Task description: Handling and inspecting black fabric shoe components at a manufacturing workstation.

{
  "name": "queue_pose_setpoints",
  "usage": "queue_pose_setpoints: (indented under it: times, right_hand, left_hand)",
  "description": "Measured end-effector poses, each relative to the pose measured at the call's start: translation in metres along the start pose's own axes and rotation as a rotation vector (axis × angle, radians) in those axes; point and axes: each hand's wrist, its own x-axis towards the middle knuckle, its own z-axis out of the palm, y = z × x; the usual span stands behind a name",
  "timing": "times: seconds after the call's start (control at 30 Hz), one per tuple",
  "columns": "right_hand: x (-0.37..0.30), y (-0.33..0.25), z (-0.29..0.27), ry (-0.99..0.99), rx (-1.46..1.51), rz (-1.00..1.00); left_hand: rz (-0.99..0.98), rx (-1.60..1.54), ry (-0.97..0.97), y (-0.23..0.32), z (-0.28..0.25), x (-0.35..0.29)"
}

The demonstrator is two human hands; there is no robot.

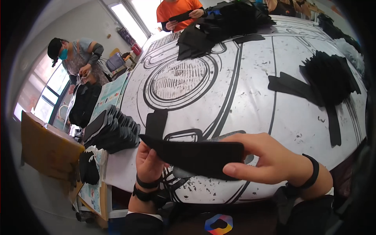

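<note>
Both hands hold a long, flat black fabric piece (199,154) in front of me, above the near part of the table. Its left end narrows to a point, while the right end is squared off. My left hand (149,160) pinches the lower edge near the pointed end, its fingers partly behind the piece. On the right, my right hand (262,158) grips the squared end, thumb on the near face and fingers behind. A similar black piece (157,122) lies on the table just beyond my left hand. Some grey material (231,136) shows under the held piece.
The white table cover (254,94) has black line drawings. Fanned black pieces (329,78) lie at right, a large black heap (231,23) at the far side, and a grey-black stack (113,131) at left. A cardboard box (51,147) stands left. Two other people work beyond.
</note>
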Motion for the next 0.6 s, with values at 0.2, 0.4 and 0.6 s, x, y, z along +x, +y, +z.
queue_pose_setpoints:
  times: [0.2, 0.4, 0.6]
  right_hand:
    - [0.004, 0.017, 0.004, 0.129, -0.188, -0.142]
    - [0.008, 0.028, -0.002, 0.227, -0.07, 0.028]
    - [0.012, 0.04, -0.001, 0.382, -0.075, 0.029]
  left_hand:
    - [-0.046, 0.038, 0.012, -0.005, 0.001, 0.002]
    - [0.013, 0.198, 0.029, -0.002, 0.004, -0.001]
    - [-0.035, 0.248, 0.039, -0.003, 0.002, -0.004]
